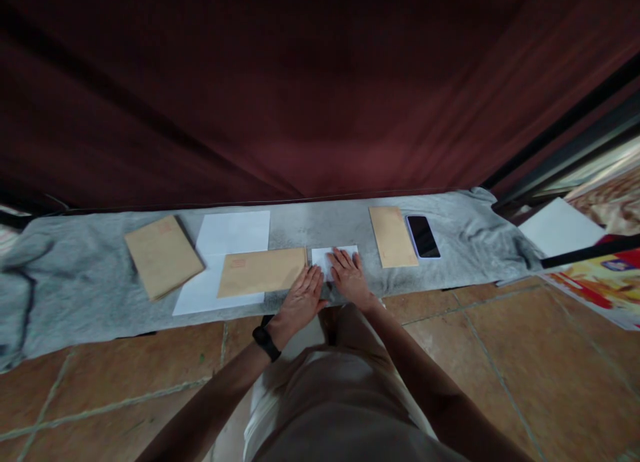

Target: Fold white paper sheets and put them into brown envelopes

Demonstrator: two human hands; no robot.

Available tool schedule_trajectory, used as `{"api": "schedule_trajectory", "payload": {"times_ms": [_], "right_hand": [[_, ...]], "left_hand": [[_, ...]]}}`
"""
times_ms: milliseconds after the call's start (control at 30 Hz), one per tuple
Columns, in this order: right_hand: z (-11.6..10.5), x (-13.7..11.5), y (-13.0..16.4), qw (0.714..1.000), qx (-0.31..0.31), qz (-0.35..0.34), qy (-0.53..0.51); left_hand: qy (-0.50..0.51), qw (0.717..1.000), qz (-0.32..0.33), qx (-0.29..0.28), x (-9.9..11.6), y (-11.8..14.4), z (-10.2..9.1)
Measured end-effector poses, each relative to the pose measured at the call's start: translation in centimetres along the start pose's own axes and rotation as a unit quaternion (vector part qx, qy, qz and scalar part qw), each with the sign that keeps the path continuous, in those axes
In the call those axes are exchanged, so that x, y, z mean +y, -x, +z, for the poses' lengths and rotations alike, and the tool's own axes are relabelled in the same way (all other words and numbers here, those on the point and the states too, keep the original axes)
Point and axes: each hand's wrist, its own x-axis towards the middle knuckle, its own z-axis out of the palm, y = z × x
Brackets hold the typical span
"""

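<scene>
A small white folded paper [321, 255] lies on the grey cloth in front of me. My right hand [349, 275] rests flat on its right part, fingers stretched out. My left hand [303, 294], with a black band on the wrist, lies flat at the paper's left edge, its fingertips by the end of a brown envelope [263, 270]. That envelope sits on an unfolded, creased white sheet [235, 230]. Parts of the folded paper are hidden under my fingers.
Brown envelopes [163, 255] are stacked at the left. Another brown envelope [393, 237] and a phone [423, 237] lie to the right. Grey cloth [465, 242] covers the narrow surface, with a dark red curtain [320, 115] behind it. White paper [563, 227] and a colourful box [600, 282] are far right.
</scene>
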Motion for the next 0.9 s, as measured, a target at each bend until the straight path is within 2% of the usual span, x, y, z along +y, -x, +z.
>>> {"api": "schedule_trajectory", "payload": {"times_ms": [167, 400, 533, 600, 700, 767, 900], "right_hand": [[0.2, 0.8, 0.1, 1.0, 0.018, 0.013, 0.004], [-0.7, 3.4, 1.1, 0.997, 0.033, 0.056, 0.028], [-1.4, 3.2, 1.0, 0.996, 0.041, 0.069, 0.028], [-1.5, 2.1, 0.5, 0.999, 0.029, 0.034, 0.014], [-1.1, -0.2, -0.3, 0.997, -0.016, -0.068, -0.015], [-0.7, -1.5, -0.6, 0.992, -0.042, -0.112, -0.03], [-0.1, -2.3, -1.0, 0.991, -0.06, -0.112, -0.04]], "left_hand": [[-0.012, 1.0, -0.017, -0.012, 0.8, 0.4, 0.8], [-0.021, 0.999, -0.028, -0.011, 1.3, 0.5, 1.1], [-0.018, 0.999, -0.032, -0.012, 1.5, 0.5, 1.2], [-0.02, 0.999, -0.039, -0.013, 1.7, 0.4, 1.0], [-0.025, 0.999, -0.043, -0.015, 2.1, 0.4, 0.6], [-0.031, 0.998, -0.043, -0.021, 2.4, 0.5, 0.4], [-0.043, 0.998, -0.043, -0.023, 2.8, 0.9, 0.7]]}}
